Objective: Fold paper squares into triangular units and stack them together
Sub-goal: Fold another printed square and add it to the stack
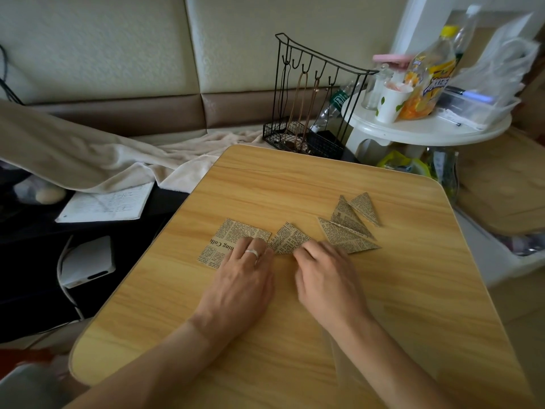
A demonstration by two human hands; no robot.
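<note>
A flat square of newspaper-print paper (227, 240) lies on the wooden table (295, 320). My left hand (244, 278), with a ring on one finger, rests partly on that square and touches a half-folded triangular piece (287, 237) with its fingertips. On the other side of the piece, the curled fingers of my right hand (324, 276) pinch its right edge. To the right lie three folded triangles: a large one (342, 236), one leaning over it (346, 215) and a smaller one (364, 206).
A black wire rack (309, 113) stands just past the table's far edge. A white round side table (427, 128) at the right holds a paper cup (392, 101), an orange drink bottle (427, 78) and plastic containers. A blanket and a notebook (109, 202) lie to the left.
</note>
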